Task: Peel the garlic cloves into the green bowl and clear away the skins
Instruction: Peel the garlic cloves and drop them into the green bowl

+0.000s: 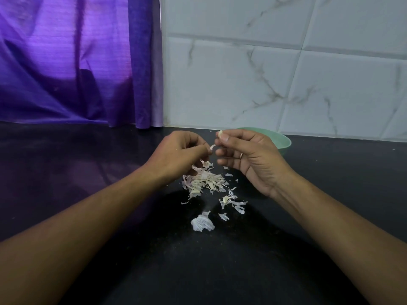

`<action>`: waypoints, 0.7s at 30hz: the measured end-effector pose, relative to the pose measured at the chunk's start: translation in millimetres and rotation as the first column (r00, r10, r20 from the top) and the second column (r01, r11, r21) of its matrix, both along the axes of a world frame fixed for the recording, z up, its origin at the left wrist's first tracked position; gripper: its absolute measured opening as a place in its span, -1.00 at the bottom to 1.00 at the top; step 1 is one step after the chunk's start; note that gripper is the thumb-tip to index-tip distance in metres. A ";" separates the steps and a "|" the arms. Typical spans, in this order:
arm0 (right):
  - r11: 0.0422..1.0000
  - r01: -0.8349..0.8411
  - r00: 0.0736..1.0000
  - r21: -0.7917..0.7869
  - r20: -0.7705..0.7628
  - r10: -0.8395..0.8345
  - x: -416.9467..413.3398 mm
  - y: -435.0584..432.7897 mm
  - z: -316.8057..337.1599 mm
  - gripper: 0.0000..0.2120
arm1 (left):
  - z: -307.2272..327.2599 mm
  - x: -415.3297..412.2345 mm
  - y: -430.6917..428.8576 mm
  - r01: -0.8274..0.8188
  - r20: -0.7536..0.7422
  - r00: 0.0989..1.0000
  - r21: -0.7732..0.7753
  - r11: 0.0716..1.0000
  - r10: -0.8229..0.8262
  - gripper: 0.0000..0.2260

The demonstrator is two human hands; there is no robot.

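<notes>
Peeling in progress, centre of frame.

- Right hand (248,155): fingers curled, pinching a garlic clove (220,133) at the fingertips.
- Left hand (178,150): fingers curled, pinching a strip of skin (212,147) that appears to be coming off the clove.
- Green bowl (285,143): on the bench (88,172) just behind the right hand, right of centre. Its contents are hidden.
- Pile of skins (203,182): on the bench below the hands, with loose flakes (202,224) scattered toward the lower centre. Whether unpeeled cloves lie among them cannot be told.
- Purple curtain (77,62): upper left.
- Tiled wall (275,62): upper right.

Progress, judged: the size of the pile suggests several cloves are already peeled. The held clove is not yet in the bowl, and no skins are cleared.
</notes>
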State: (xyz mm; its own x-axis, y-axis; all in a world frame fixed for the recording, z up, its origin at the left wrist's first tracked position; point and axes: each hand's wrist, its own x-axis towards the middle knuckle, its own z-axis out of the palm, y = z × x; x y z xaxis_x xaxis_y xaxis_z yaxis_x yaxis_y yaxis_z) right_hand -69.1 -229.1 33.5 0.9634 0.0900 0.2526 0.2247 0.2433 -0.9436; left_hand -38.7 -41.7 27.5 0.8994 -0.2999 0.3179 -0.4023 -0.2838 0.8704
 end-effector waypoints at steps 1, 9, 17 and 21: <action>1.000 0.002 1.000 0.015 -0.008 -0.002 -0.2 -0.9 0.3 -0.81 | 0.5 -0.2 -0.2 -0.012 0.019 1.000 0.019 1.000 0.012 -0.87; 0.999 0.044 0.999 -0.018 0.024 -0.043 -0.8 -2.8 1.5 -0.89 | 0.9 0.4 3.1 -0.114 0.176 0.981 0.147 0.983 0.087 -0.76; 0.998 0.026 0.999 -0.057 0.040 -0.024 -2.3 -2.5 1.8 -0.77 | -1.2 2.9 3.7 -0.171 0.240 0.963 0.180 0.969 0.126 -0.78; 0.994 0.012 0.999 -0.112 0.037 -0.008 -4.5 -1.6 3.2 -0.92 | -1.0 3.3 2.4 -0.136 0.236 0.967 0.150 0.979 0.098 -0.86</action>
State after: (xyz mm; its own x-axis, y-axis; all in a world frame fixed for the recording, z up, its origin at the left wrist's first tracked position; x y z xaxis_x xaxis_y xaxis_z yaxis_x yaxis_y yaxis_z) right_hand -73.6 -230.7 36.7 0.9547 0.1099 0.2764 0.2612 0.1343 -0.9559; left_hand -35.4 -39.2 26.5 0.8418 -0.2616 0.4721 -0.5383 -0.4718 0.6983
